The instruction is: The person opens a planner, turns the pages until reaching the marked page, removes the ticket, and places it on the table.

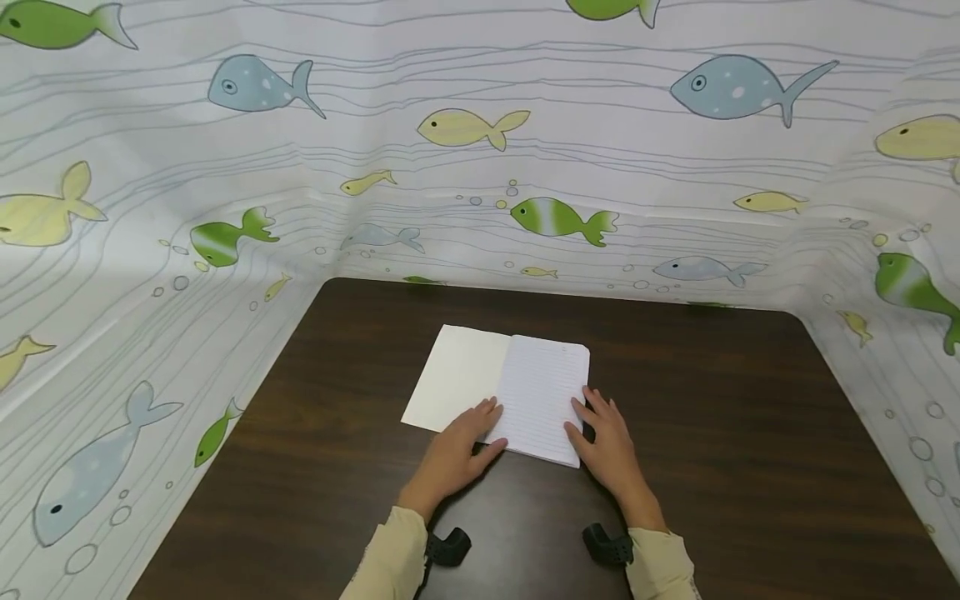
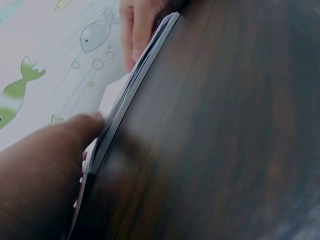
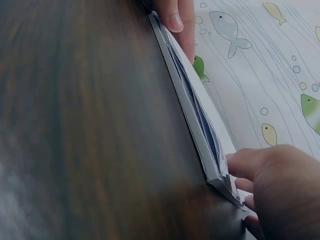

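Observation:
An open notebook (image 1: 542, 392) lies flat on the dark table, its blank inside cover to the left and a lined page to the right. My left hand (image 1: 457, 454) rests across the lower part near the fold, fingers extended, thumb by the bottom edge. At the right edge of the lined page, my right hand (image 1: 611, 450) touches the paper with relaxed fingers, its thumb on the page. The left wrist view shows the notebook's page stack (image 2: 135, 82) edge-on beside the left thumb. In the right wrist view, the right hand (image 3: 285, 185) is at the notebook's corner.
The dark wooden table (image 1: 720, 417) extends around the notebook on all sides. A white sheet (image 1: 465, 225) printed with fish stands along the back and both sides. A black wrist device (image 1: 448, 547) is on the left wrist, another black device (image 1: 607, 546) on the right.

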`<state>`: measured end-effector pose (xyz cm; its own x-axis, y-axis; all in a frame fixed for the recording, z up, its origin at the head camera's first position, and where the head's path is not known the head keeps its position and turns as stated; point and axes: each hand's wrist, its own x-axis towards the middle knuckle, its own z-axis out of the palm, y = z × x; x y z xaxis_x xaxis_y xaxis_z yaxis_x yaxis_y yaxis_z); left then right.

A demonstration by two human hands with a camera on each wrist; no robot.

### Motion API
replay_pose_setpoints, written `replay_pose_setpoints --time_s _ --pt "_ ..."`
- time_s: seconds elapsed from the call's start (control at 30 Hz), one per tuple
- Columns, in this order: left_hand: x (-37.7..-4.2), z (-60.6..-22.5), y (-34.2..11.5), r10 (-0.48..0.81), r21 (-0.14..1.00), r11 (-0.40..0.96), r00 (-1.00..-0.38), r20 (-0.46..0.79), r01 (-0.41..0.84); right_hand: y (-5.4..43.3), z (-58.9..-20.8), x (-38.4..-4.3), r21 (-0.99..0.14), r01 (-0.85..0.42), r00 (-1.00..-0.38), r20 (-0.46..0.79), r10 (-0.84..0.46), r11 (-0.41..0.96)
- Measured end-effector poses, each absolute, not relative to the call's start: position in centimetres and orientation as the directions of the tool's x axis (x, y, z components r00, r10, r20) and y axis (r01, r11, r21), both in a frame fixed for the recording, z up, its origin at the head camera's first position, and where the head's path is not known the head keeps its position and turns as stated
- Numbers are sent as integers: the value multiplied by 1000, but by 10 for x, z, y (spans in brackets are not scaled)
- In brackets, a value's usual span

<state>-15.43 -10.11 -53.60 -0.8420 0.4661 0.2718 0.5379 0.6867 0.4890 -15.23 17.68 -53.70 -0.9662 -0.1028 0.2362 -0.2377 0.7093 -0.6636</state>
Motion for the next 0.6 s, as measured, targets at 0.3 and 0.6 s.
replay_pose_setpoints --time_s 0.3,0.6 --pt "-146 -533 -100 470 544 681 -862 190 491 174 -538 -149 -649 -240 -968 221 -122 722" --pt "-151 -537 -101 442 593 626 -857 266 507 174 -536 -148 -703 -169 -985 143 -95 691"
